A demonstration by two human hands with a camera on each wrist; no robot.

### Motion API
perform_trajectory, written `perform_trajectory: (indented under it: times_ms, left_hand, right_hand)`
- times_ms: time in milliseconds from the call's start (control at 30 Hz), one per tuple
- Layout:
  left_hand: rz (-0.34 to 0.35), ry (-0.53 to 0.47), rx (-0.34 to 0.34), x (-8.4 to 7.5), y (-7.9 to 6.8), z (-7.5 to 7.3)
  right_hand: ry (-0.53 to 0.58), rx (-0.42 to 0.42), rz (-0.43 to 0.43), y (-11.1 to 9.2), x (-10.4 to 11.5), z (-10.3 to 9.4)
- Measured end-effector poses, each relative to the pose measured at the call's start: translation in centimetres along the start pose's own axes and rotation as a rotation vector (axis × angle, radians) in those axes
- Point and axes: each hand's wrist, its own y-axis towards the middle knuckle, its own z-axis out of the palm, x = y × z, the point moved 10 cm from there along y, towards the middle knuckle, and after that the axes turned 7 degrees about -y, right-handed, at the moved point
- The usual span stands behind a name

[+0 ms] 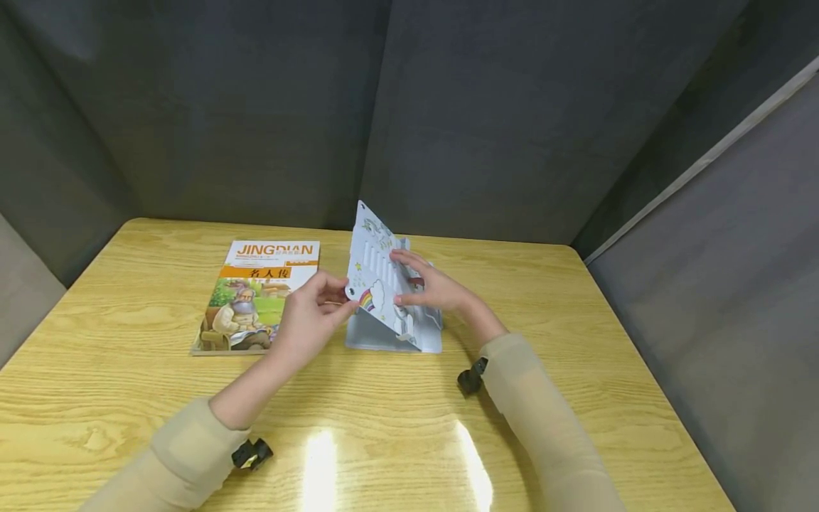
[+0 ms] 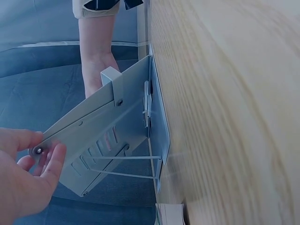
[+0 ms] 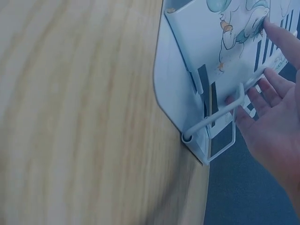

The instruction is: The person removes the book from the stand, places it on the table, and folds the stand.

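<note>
A pale folding metal book stand (image 1: 374, 267) stands on the table, its panel, printed with a rainbow and clouds, tilted up from the flat base (image 1: 377, 338). At the panel's near left corner, my left hand (image 1: 310, 313) pinches the edge between thumb and fingers; the left wrist view shows this hand (image 2: 33, 173) beside a corner rivet. My right hand (image 1: 438, 284) spreads over the printed side, thumb and fingers apart. From the right wrist, the fingers of this hand (image 3: 276, 112) lie near a bent wire prop (image 3: 220, 117); exact fingertip contact with the wire is unclear.
Left of the stand lies an illustrated book (image 1: 256, 299), flat and cover up. The wooden table (image 1: 397, 427) runs back to dark partition walls (image 1: 256, 107). Small black devices are strapped at both cuffs.
</note>
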Motion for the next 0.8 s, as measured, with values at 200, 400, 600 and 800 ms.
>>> perform_trajectory:
  times_ms: [200,400,600,800]
  left_hand:
    - [0.004,-0.042,-0.006,0.0,0.0,0.1]
    - [0.032,-0.102,-0.015,0.1,0.1,-0.1]
    - [0.042,-0.149,-0.039,0.2,0.0,-0.3]
    - [-0.001,-0.240,-0.079,0.7,0.1,-0.3]
  right_hand:
    - [0.027,0.019,-0.008,-0.1,0.0,-0.2]
    - [-0.008,-0.042,0.036,-0.6,-0.1,-1.1]
    - [0.024,-0.226,0.072,-1.8,1.3,-2.8]
    - [0.051,-0.326,0.110,-4.2,3.2,-3.1]
